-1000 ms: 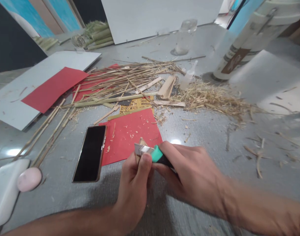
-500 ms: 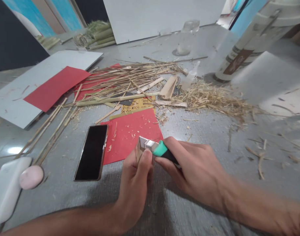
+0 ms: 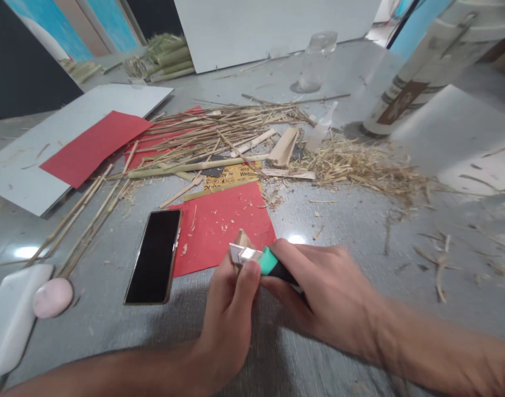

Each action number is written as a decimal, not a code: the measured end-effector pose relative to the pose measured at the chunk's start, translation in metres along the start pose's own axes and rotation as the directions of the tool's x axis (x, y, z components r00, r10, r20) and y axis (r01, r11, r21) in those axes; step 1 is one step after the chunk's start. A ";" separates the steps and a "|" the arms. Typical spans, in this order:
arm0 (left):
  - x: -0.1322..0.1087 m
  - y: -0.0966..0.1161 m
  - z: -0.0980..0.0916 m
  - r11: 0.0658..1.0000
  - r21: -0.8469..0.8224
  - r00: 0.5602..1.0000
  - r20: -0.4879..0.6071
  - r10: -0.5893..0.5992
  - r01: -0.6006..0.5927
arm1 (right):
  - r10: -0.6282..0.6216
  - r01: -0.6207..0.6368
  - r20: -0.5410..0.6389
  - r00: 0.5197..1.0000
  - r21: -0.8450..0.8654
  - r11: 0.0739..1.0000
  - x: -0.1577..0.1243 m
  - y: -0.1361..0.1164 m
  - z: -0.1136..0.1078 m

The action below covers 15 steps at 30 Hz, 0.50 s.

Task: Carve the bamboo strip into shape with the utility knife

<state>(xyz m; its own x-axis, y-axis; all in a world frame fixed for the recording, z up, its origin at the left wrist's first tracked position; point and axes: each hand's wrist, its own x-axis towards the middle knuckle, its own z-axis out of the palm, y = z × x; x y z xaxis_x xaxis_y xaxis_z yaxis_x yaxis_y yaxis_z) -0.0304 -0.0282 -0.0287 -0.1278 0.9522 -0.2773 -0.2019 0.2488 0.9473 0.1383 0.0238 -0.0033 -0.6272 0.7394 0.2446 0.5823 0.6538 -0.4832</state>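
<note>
My right hand [image 3: 327, 298] is closed around a utility knife [image 3: 266, 262] with a teal and black handle and a short metal blade. The blade rests against a small piece of split reed [image 3: 241, 240] that my left hand [image 3: 230, 309] pinches between thumb and fingers. Both hands meet just above the near edge of a red paper sheet [image 3: 219, 223] dotted with shavings, on a grey table.
A black phone [image 3: 154, 256] lies left of the hands. A pile of reed stalks [image 3: 211, 132] and shavings [image 3: 352, 165] spreads behind. A second red sheet [image 3: 93, 146] on a white board, a pink egg-shaped object [image 3: 52, 298], a glass jar [image 3: 314, 63] and a large bottle [image 3: 418, 71] stand around.
The knife blade has slid back and forth a little over the reed piece, up half a second ago and back down now. The hands stay in the same place.
</note>
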 end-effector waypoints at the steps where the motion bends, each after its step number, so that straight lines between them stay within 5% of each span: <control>1: 0.000 0.000 0.000 1.000 0.022 1.000 -0.001 0.009 -0.009 | 0.000 0.000 -0.004 1.000 -0.008 1.000 0.000 0.000 0.000; 9: 0.006 0.005 0.000 0.999 0.041 0.999 0.032 -0.026 0.025 | 0.015 -0.021 -0.085 0.996 -0.067 0.998 0.001 0.000 -0.001; 12: 0.010 0.009 -0.001 0.987 -0.108 0.973 0.212 -0.097 0.122 | 0.041 -0.048 -0.074 0.996 -0.086 0.995 0.004 0.007 -0.005; 15: 0.015 0.015 -0.003 0.986 -0.137 0.914 0.405 -0.029 0.092 | 0.125 -0.139 -0.109 0.986 -0.130 0.982 0.008 0.022 -0.013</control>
<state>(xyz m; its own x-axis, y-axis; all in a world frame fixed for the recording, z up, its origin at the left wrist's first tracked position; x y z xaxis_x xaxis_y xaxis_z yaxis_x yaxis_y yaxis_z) -0.0385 -0.0103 -0.0194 0.2828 0.9346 -0.2159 -0.3440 0.3090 0.8867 0.1527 0.0466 -0.0012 -0.4893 0.8285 0.2724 0.7262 0.5600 -0.3989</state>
